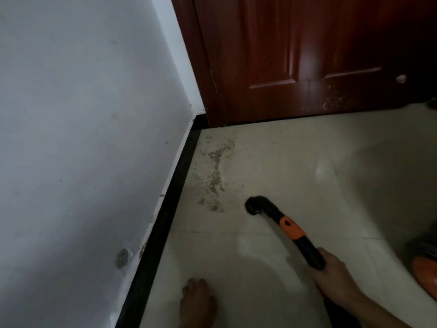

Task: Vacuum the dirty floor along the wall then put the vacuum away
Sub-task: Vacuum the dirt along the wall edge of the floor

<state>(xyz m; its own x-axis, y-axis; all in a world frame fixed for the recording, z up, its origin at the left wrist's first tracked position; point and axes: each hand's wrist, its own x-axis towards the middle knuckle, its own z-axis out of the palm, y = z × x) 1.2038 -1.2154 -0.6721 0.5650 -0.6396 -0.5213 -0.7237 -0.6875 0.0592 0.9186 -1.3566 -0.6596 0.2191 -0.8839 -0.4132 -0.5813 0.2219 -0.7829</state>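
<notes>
Black-and-orange vacuum wand (287,229), gripped by the right hand (331,273) with fingers curled round it, slants forward-left toward the dirt (214,174).

Cropped, hidden and blurred parts

Cropped by the right edge: rounded orange-and-grey plastic vacuum body (425,266). Cropped by the bottom edge: bare foot (198,301), and the forearm behind the right hand (331,275). Hidden: fingertips, under the black-and-orange vacuum tube (288,228); tube mouth, turned down to the pale tiled floor (283,162). Too blurred to identify: small pale round fitting (401,78) on the dark red wooden door (260,43).
</notes>
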